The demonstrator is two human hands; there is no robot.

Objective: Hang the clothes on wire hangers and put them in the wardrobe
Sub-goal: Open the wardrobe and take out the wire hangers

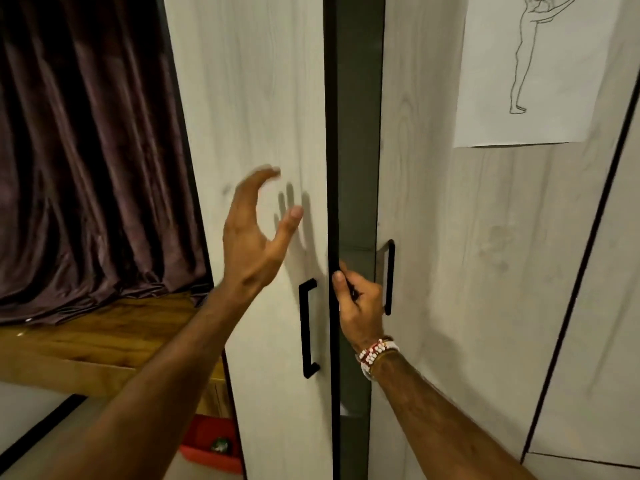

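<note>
A pale wood-grain wardrobe fills the view, with a left door [256, 98] and a right door [433, 237] standing slightly apart; a dark gap [356, 133] shows between them. Each door carries a black bar handle, the left handle [308, 327] and the right handle [389, 277]. My left hand [254, 233] hovers just in front of the left door, fingers spread and relaxed, holding nothing. My right hand [356, 303] has its fingers curled round the inner edge of the left door at handle height. No clothes or hangers are in view.
A dark maroon curtain [90, 161] hangs at the left above a wooden ledge [104, 337]. A red box [211, 445] sits on the floor beside the wardrobe. A paper sketch [533, 71] is stuck to the right door.
</note>
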